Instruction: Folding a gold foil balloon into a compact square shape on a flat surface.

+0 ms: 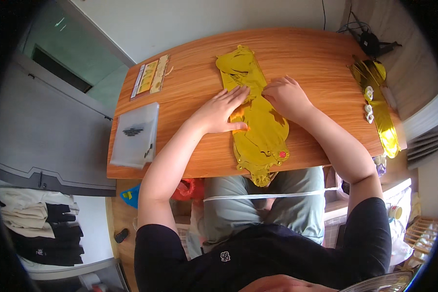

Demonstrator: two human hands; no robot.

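Note:
A flat, uninflated gold foil balloon (265, 129) lies lengthwise down the middle of the wooden table. Its near end has a small red spot and hangs slightly over the front edge. My left hand (227, 108) rests on its left side, palm down, with fingers stretched and thumb apart. At the opposite edge of the foil, my right hand (288, 99) has its fingers bent together, pinching the balloon's side. The fingertips of the right hand are partly hidden. Creases and folds show in the foil between and beyond both hands.
A clear plastic sleeve (135, 136) and a flat printed packet (151, 78) lie on the table's left side. More gold foil (385, 117) hangs over the right edge, beside small white ribbon rolls (369, 109). A black device with cables (370, 44) stands at the back right corner. A white cord (272, 195) crosses my lap.

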